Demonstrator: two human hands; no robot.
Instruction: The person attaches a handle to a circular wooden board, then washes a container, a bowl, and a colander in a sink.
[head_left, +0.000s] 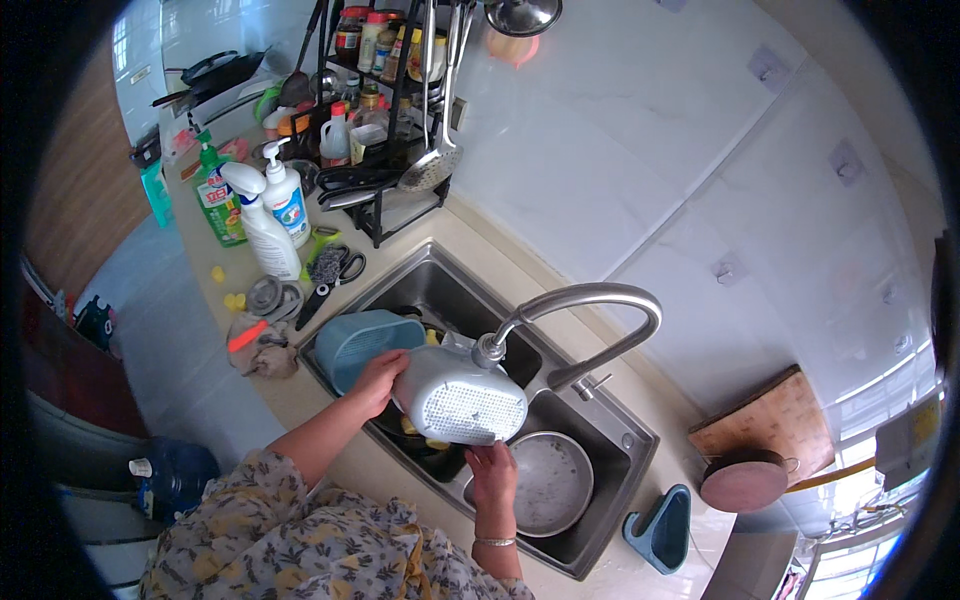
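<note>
Between my two hands a light grey drain basket (472, 408) is tipped over the sink, its perforated oval base facing me. My left hand (378, 383) grips its left end. My right hand (491, 472) holds its lower rim, fingers partly hidden. The faucet's spout (488, 350) sits right behind the basket; I cannot tell whether water runs. To the left, a blue-grey plastic basket (362, 340) rests in the left basin. Yellowish pieces show partly under the held basket. A round metal pan (555, 485) lies in the right basin of the steel sink (625, 470).
Left of the sink stand a white spray bottle (268, 235), pump bottles and scissors (335, 285). A spice rack (375, 205) with hanging ladles stands behind. On the right are a blue hooked plastic holder (672, 535), a wooden cutting board (780, 425) and a round pinkish lid-like disc (743, 485).
</note>
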